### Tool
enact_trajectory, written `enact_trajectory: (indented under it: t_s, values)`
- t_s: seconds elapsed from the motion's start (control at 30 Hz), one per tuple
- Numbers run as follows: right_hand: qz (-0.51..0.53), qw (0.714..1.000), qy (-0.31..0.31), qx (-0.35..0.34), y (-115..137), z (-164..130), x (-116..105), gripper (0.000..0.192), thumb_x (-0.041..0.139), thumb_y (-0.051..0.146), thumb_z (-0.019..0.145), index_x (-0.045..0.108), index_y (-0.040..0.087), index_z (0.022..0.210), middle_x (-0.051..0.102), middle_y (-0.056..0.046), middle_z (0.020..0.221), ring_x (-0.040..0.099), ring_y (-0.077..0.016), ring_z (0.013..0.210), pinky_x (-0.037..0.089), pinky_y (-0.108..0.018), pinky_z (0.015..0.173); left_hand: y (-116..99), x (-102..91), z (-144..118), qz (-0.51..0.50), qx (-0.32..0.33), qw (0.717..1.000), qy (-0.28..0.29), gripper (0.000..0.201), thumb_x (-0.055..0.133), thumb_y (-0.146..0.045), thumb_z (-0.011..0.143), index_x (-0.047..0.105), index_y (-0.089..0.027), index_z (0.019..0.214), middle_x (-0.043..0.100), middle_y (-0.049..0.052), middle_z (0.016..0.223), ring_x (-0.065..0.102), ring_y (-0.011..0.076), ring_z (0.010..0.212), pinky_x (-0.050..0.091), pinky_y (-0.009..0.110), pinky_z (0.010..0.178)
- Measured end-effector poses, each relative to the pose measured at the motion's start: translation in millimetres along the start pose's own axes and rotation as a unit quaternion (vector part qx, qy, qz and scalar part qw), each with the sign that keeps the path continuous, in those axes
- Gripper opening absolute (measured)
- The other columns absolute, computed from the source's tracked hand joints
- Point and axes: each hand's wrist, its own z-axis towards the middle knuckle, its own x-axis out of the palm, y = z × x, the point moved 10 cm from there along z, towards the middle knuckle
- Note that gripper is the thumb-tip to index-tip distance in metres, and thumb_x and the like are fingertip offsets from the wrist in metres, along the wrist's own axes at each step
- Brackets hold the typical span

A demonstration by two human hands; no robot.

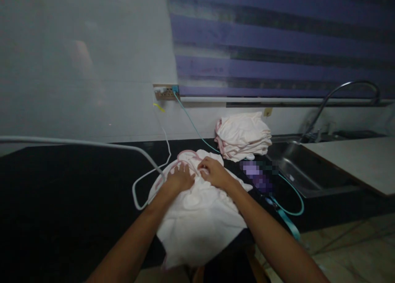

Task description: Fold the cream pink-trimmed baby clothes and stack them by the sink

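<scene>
A white cloth piece with pink edging (200, 225) lies spread on the black counter, its lower part hanging over the front edge. It looks like a garment, but the kind is not clear. My left hand (181, 178) rests flat on its upper part with the fingers spread. Just to the right, my right hand (213, 172) has its fingers bent and pinched on the fabric near the pink trim. A white cable (135, 192) loops beside and over the cloth's left side.
Behind on the right sits a folded stack of similar cloths (243, 134). A blurred purple phone-like item (257, 178) with a teal strap (288, 223) lies near the sink (296, 171). A tap (324, 104), a pale board (358, 159) and a wall socket (166, 92) with cables surround the black counter (77, 204).
</scene>
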Motion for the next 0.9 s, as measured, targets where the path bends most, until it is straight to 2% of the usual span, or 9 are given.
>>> enact_trajectory:
  t_s: [0.1,0.2,0.3,0.4,0.57,0.67,0.77,0.83,0.9]
  values:
    - [-0.033,0.996,0.083,0.013,8.6,-4.9,23.8,0.030,0.066,0.016,0.088,0.073,0.014,0.117,0.069,-0.013,0.120,0.062,-0.0242,0.118,0.047,-0.038,0.108,7.2,11.6,7.2,0.011,-0.014,1.000,-0.008,0.066,0.038,-0.039,0.104,0.043,-0.003,0.159,0.035,0.031,0.167,0.034,0.0471,0.156,0.035,0.070,0.120]
    - [-0.121,0.981,0.125,0.086,11.6,-22.2,36.4,0.058,0.066,0.027,0.091,0.059,0.015,0.147,0.056,-0.021,0.149,0.045,-0.0368,0.145,0.034,-0.057,0.120,9.3,15.0,16.2,0.017,0.020,0.999,-0.029,0.065,0.040,-0.044,0.105,0.044,-0.010,0.160,0.036,0.026,0.169,0.033,0.0442,0.157,0.032,0.069,0.123]
    - [-0.173,0.961,0.148,0.154,24.1,-55.7,42.5,0.074,0.055,0.035,0.097,0.036,0.015,0.165,0.036,-0.024,0.168,0.024,-0.0480,0.157,0.021,-0.073,0.121,1.7,12.1,20.3,-0.007,0.096,0.994,-0.054,0.063,0.042,-0.046,0.105,0.047,-0.015,0.159,0.039,0.020,0.168,0.034,0.0389,0.158,0.031,0.062,0.127]
    - [-0.189,0.955,0.150,0.170,52.2,-91.4,40.9,0.073,0.051,0.037,0.098,0.036,0.013,0.165,0.031,-0.023,0.171,0.020,-0.0500,0.159,0.018,-0.073,0.123,-20.9,4.3,14.6,-0.042,0.209,0.974,-0.076,0.064,0.044,-0.050,0.105,0.048,-0.018,0.160,0.044,0.017,0.166,0.040,0.0324,0.157,0.034,0.052,0.128]
    - [-0.180,0.945,0.176,0.208,92.3,-133.3,11.7,0.064,0.054,0.037,0.097,0.051,0.013,0.156,0.050,-0.025,0.158,0.046,-0.0464,0.145,0.039,-0.065,0.115,-58.3,-3.7,-12.6,-0.077,0.310,0.945,-0.076,0.067,0.042,-0.055,0.105,0.043,-0.020,0.162,0.049,0.014,0.164,0.046,0.0305,0.152,0.037,0.050,0.127]
    - [-0.125,0.946,0.247,0.169,110.2,-145.4,-8.9,0.054,0.055,0.043,0.099,0.061,0.018,0.146,0.063,-0.020,0.144,0.060,-0.0386,0.132,0.048,-0.054,0.109,-74.8,-8.7,-47.9,-0.088,0.385,0.915,-0.084,0.064,0.046,-0.054,0.105,0.045,-0.023,0.161,0.054,0.011,0.161,0.048,0.0284,0.151,0.037,0.048,0.128]
    - [-0.103,0.924,0.321,0.178,105.8,-154.4,-33.0,0.049,0.053,0.054,0.101,0.066,0.023,0.137,0.072,-0.016,0.131,0.068,-0.0358,0.120,0.052,-0.051,0.102,-76.5,-14.4,-86.6,-0.068,0.459,0.882,-0.087,0.058,0.046,-0.047,0.107,0.045,-0.026,0.160,0.050,0.009,0.164,0.045,0.0264,0.154,0.035,0.046,0.128]
    - [-0.170,0.909,0.298,0.238,88.5,-150.1,-59.9,0.048,0.048,0.050,0.104,0.066,0.020,0.136,0.071,-0.019,0.131,0.067,-0.0380,0.122,0.049,-0.056,0.104,-71.0,-20.5,-107.1,-0.050,0.498,0.862,-0.084,0.055,0.047,-0.042,0.106,0.047,-0.025,0.158,0.052,0.010,0.163,0.044,0.0253,0.154,0.035,0.043,0.127]
    - [-0.267,0.898,0.212,0.279,78.6,-135.3,-89.7,0.045,0.044,0.040,0.106,0.065,0.013,0.136,0.066,-0.024,0.138,0.061,-0.0411,0.131,0.042,-0.061,0.109,-65.7,-29.3,-122.9,-0.040,0.525,0.847,-0.076,0.052,0.048,-0.039,0.106,0.049,-0.025,0.156,0.057,0.010,0.159,0.047,0.0240,0.151,0.036,0.041,0.126]
